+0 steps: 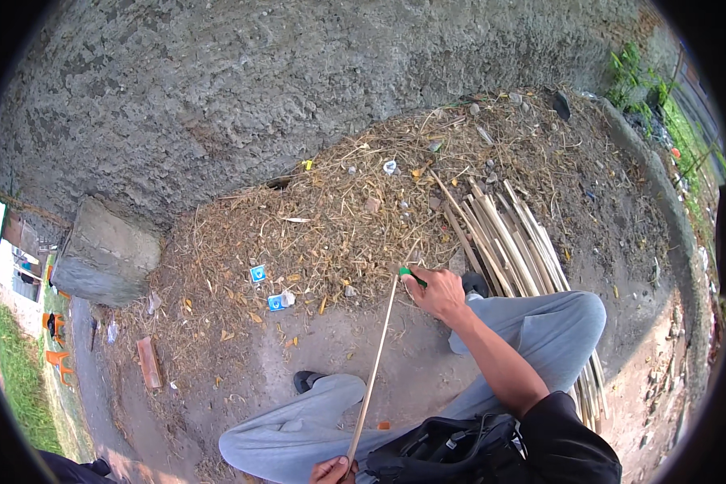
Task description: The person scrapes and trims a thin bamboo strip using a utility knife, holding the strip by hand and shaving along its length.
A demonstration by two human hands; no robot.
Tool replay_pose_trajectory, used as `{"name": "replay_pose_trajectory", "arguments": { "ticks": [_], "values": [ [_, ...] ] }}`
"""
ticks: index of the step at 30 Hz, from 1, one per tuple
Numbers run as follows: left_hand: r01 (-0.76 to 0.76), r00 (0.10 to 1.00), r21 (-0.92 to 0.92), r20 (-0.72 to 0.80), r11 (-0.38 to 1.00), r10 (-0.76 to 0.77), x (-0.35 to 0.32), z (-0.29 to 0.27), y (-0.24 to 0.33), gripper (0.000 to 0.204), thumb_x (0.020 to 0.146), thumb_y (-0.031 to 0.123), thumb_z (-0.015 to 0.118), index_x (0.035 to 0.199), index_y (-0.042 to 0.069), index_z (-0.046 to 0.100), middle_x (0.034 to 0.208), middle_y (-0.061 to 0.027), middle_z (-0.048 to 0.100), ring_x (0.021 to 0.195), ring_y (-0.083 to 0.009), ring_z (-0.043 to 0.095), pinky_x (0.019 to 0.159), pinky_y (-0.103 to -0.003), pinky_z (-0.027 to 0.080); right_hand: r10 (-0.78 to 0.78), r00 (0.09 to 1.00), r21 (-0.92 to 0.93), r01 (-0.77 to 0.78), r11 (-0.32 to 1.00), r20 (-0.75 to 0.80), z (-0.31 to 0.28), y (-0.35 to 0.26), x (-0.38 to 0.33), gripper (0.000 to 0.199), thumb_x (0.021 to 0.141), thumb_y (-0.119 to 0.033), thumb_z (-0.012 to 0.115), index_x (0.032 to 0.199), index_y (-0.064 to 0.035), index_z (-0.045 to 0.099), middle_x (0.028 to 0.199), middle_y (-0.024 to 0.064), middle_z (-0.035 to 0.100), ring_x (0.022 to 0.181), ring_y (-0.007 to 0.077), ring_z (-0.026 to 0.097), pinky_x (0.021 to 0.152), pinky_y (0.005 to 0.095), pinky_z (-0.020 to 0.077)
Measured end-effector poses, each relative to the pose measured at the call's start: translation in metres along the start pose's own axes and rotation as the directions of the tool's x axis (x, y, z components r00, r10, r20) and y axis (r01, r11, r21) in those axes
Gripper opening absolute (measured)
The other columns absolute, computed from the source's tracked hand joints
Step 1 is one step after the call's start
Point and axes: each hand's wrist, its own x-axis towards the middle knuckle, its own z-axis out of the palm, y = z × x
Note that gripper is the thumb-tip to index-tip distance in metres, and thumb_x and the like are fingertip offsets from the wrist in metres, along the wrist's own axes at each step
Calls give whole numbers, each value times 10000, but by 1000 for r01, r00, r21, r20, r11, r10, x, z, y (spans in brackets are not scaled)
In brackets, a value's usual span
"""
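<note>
A long, thin pale strip of bamboo or wood (378,355) slants up and away from my lap over the bare ground. At the bottom of the view, my left hand (331,470) is closed round its near end. My right hand (442,294), stretched forward over my bent right knee, is closed on a small green-handled tool (412,277). That tool meets the strip near its far end. Its working end is too small to make out, though it looks like a knife. Beside my right foot lies a bundle of long split strips (512,242), partly hidden under my right leg.
Dry shavings and straw (331,234) cover the ground before a rough grey wall (298,81). A concrete block (109,252) stands at the left, with a brick (148,362) nearer me. Two blue packets (257,274) lie among the litter. Orange chairs (59,360) stand far left.
</note>
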Motion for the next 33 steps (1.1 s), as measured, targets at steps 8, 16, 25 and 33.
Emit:
{"name": "replay_pose_trajectory", "arguments": {
  "ticks": [8,16,25,33],
  "values": [
    [-125,991,208,-26,970,133,-40,-11,21,363,1044,321,450,784,87,547,504,21,409,390,-74,336,375,-237,261,452,889,169,-436,884,-72,-11,58,18,430,923,-508,555,1053,-148,751,789,227,686,785,417,672,725,498,518],
    [-254,952,319,-85,913,295,16,-15,37,328,1038,336,469,850,92,582,545,48,427,409,-49,338,381,-217,262,274,935,462,-351,815,227,-4,4,0,461,947,-446,582,1093,-28,712,559,72,519,549,137,497,555,366,427],
    [-526,835,350,40,775,548,106,14,73,233,1035,133,469,1180,-11,581,730,-6,540,545,-61,470,490,-241,465,20,956,586,-195,786,292,-30,-69,-42,456,960,-394,589,1166,3,672,796,155,704,702,122,609,668,336,506],
    [-449,893,205,136,870,429,140,41,110,249,1038,160,473,1183,-13,579,811,-47,555,594,-77,494,550,-288,536,-13,905,552,-248,796,426,-20,-77,-64,457,943,-389,611,1149,13,677,905,223,714,721,159,647,684,351,518]
  ]
}}
